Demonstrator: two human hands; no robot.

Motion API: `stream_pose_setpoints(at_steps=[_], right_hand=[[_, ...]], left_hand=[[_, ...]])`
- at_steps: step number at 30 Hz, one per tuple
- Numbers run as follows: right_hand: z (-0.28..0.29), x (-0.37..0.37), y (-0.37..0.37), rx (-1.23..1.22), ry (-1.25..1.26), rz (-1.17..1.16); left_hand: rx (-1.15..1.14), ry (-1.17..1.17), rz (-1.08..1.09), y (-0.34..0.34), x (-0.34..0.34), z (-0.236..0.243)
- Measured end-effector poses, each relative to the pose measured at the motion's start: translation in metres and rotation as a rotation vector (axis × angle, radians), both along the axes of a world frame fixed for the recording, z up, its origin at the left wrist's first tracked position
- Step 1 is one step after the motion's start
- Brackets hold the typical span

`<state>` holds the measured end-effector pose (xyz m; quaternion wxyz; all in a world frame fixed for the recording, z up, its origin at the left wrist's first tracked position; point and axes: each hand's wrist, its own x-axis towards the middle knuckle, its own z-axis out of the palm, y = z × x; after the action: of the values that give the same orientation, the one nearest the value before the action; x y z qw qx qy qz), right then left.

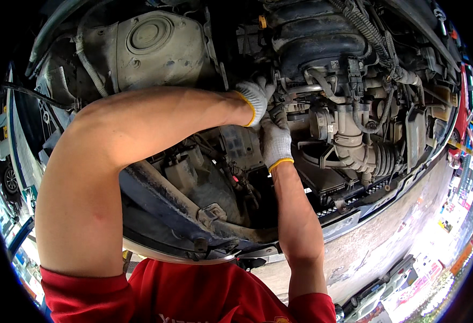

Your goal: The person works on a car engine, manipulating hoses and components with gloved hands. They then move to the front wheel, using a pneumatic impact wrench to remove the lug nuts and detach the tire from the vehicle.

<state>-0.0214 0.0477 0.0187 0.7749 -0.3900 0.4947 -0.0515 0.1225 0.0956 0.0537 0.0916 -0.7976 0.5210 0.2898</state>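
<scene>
Both of my hands wear pale knitted work gloves with yellow cuffs, and they meet in the gap beside the engine. My left hand (255, 98) reaches across from the left, its fingers bent and closed near the end of a metal pipe (304, 89). Just below it, my right hand (276, 139) comes up from the lower edge with its fingers curled together against the same spot. Whatever the fingers hold is hidden by the gloves and dark parts. The black ribbed intake manifold (322, 37) lies above and to the right of the hands.
A corrugated air intake hose (376, 157) and the throttle area sit right of my hands. At upper left is a dusty strut tower (161, 48). The car's front body rail (161, 196) runs below my arms. Concrete floor (381, 231) shows beyond the bumper.
</scene>
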Motion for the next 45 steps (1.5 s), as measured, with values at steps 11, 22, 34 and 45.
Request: stream_pose_setpoints(at_steps=[11, 22, 34, 45], right_hand=[[-0.007, 0.000, -0.001, -0.072, -0.030, -0.002], [-0.018, -0.001, -0.002, -0.077, -0.053, -0.031], [-0.038, -0.006, -0.009, -0.118, -0.046, -0.021], [-0.042, -0.008, -0.057, -0.325, -0.051, 0.400]], left_hand=[[-0.061, 0.054, 0.073, 0.007, 0.002, 0.000], [-0.028, 0.117, 0.090, 0.005, 0.003, 0.001], [-0.122, 0.172, 0.110, 0.008, 0.005, 0.011], [-0.193, 0.147, 0.043, 0.011, 0.008, 0.003]])
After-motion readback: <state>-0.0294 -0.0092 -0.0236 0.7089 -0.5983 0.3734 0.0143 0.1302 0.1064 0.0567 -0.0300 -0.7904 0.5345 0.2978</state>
